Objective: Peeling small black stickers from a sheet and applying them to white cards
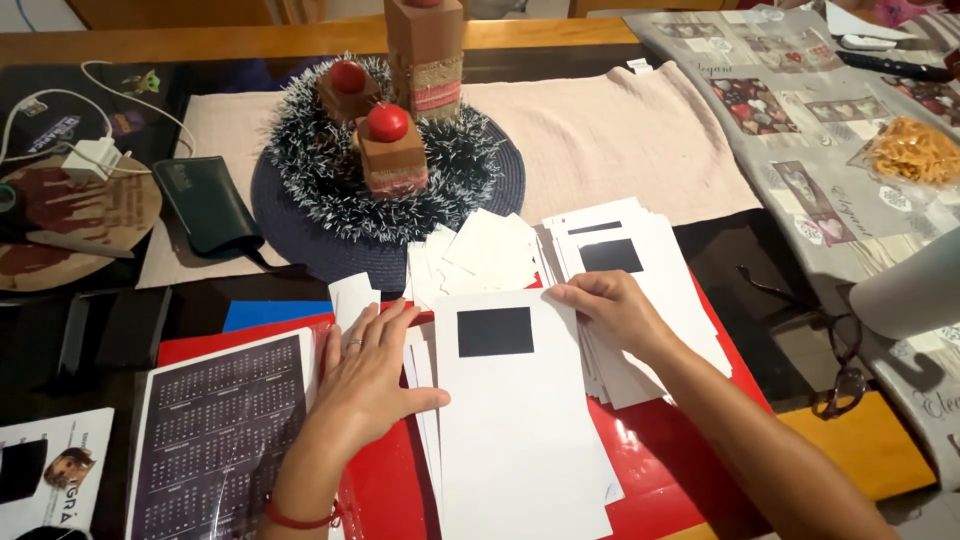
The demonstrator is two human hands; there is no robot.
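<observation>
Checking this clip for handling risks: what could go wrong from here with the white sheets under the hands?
1. The fanned stack of white sheets under the right hand is already uneven; a push could slide it off the glossy red folder.
2. The loose small white cards just behind could get mixed in.
3. The left hand presses only the top sheet's edge, so it might skew or crease.

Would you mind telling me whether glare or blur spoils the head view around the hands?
Head view: sharp around the left hand and right hand; soft glare on the glossy red folder; the white sheet is bright yet its black rectangle reads clearly.
</observation>
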